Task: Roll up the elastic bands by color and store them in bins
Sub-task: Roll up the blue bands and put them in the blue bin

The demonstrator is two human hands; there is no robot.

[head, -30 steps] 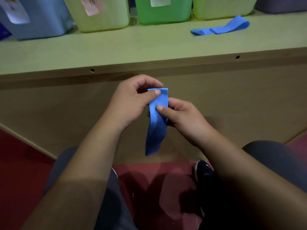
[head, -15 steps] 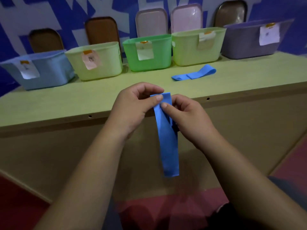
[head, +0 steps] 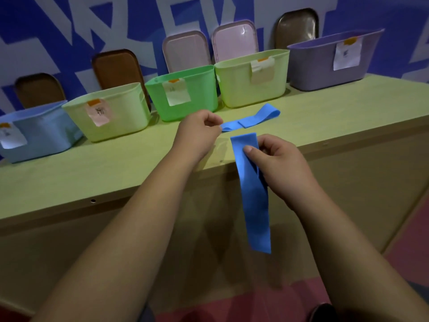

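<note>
Centrally, the right grip (head: 281, 166) is pinching a blue band (head: 255, 205) near its upper end, thumb on the front. The band is hanging down in front of the near edge of the worktop (head: 92, 168). The left grip (head: 197, 133), fingers curled, is meeting the left end of a second blue band (head: 250, 119) lying flat on the worktop; whether it is grasping that end cannot be told. A row of bins (head: 185, 96) is standing along the far side.

Paper labels (head: 176, 92) are hanging on the five bins (head: 197, 108), but their writing is showing too blurred to read; nothing is reading clearly on the wall (head: 69, 24) either.
</note>
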